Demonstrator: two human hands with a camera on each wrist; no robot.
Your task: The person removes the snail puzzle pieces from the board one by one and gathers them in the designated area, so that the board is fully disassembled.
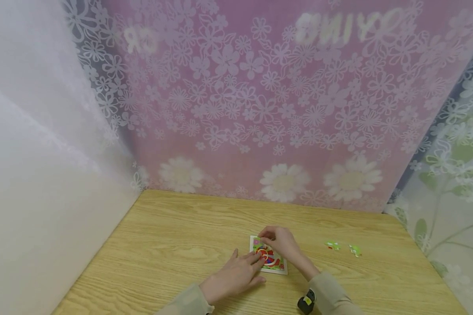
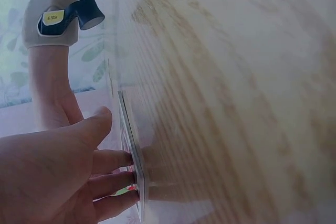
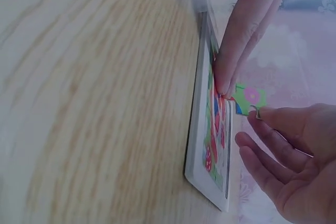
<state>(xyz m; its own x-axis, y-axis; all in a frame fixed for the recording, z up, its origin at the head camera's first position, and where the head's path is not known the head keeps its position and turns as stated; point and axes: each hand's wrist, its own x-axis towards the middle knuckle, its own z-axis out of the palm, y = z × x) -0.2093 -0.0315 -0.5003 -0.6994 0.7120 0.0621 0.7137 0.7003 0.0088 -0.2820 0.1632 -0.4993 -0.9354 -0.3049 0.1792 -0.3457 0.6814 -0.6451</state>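
Observation:
A small puzzle board (image 1: 277,271) with a white border and a red, green and blue picture lies on the table. My left hand (image 1: 236,273) rests on it, the straight fingertips (image 2: 128,178) touching the picture. Over the board's far edge, my right hand (image 1: 282,241) pinches a green puzzle piece (image 3: 251,97) with a pink flower between thumb and finger. In the right wrist view that piece stands tilted up from the board's surface. Its lower edge is close to the board; whether it touches is hard to tell. Fingers partly hide the picture.
Two loose green puzzle pieces, one (image 1: 333,246) with a red patch and another (image 1: 355,250), lie to the right on the wood-grain table (image 1: 173,236). A flowered pink curtain (image 1: 236,109) hangs behind. A black device (image 1: 306,302) is strapped to my right wrist.

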